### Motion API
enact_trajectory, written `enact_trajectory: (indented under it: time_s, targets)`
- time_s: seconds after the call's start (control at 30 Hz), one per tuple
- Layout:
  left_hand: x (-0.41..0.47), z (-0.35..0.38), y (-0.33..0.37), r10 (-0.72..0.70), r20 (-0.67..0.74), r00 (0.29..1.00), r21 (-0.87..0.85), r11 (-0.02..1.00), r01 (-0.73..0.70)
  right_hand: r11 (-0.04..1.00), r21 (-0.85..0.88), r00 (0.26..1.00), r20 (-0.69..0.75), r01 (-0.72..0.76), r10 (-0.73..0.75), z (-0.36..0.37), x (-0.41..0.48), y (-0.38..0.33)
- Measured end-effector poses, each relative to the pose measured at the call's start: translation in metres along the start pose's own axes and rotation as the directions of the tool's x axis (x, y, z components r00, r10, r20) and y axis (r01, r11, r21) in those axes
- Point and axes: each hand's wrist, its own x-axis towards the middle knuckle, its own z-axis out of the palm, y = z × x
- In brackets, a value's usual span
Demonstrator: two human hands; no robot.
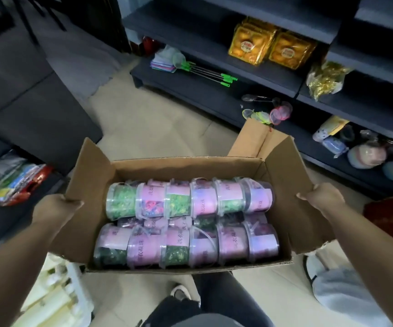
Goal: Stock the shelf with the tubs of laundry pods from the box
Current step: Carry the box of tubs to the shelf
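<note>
I hold the cardboard box [190,267] by its side flaps, the left hand [56,208] and right hand [320,197] with fingers curled round them. Inside, the tubs [228,199] lie sideways in two rows, holding green and pink pods [121,201]. Beyond is the dark shelf [214,64].

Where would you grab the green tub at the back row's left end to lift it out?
From straight above, around its round body: the green tub lies on its side, one end against the pink tub, the other near the box wall. Fingers would likely slip down its far and near curves, where gaps show.
</note>
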Motion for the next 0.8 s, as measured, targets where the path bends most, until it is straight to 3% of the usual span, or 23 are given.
enact_trajectory:
  time_s: [0.4,0.6,0.8]
  targets:
    - [0.141,-0.004,0.193,0.087,0.032,0.996,0.086,0.992,-0.089,0.994,0.083,0.997,-0.01,-0.074,0.075,-0.062,0.141,-0.096]
    - [0.204,-0.008,0.278,0.285,0.056,0.957,0.125,0.949,-0.29,0.969,0.159,0.978,-0.056,-0.19,0.201,-0.076,0.174,-0.127]
    - [0.303,0.01,0.381,0.429,0.204,0.88,0.115,0.882,-0.456,0.884,0.266,0.902,-0.099,-0.384,0.421,-0.059,0.171,-0.167]
